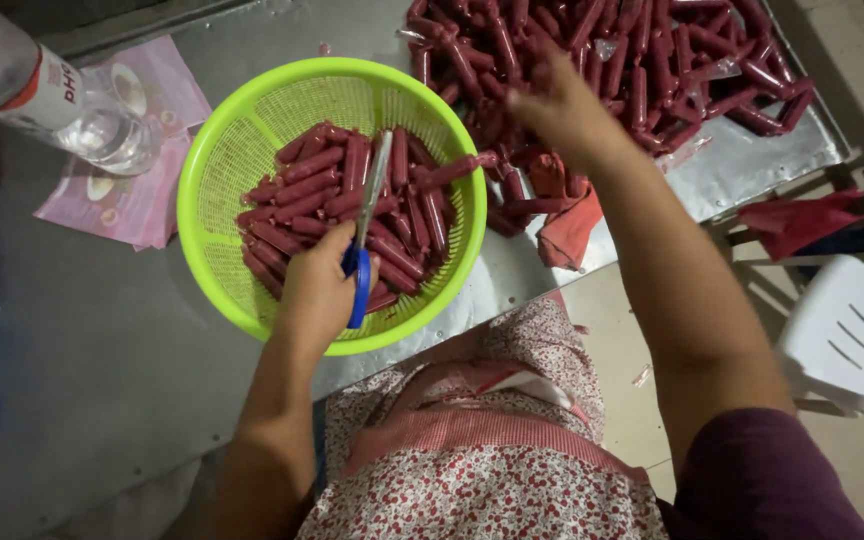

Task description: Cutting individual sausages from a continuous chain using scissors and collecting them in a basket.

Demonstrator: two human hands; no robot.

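Observation:
My left hand (317, 290) grips blue-handled scissors (364, 235) over a lime green plastic basket (214, 160); the blades point up across the red sausages (322, 190) lying inside it. My right hand (557, 100), blurred, reaches into a large pile of red wrapped sausages (642, 60) on the metal table at the upper right. Whether its fingers hold one I cannot tell. One sausage (457, 168) lies across the basket's right rim.
A clear plastic bottle (47, 95) lies on pink paper (127, 205) at the upper left. A red cloth (567, 225) hangs at the grey metal table's (72, 380) edge. A white plastic chair (847, 340) stands at the right, on the floor.

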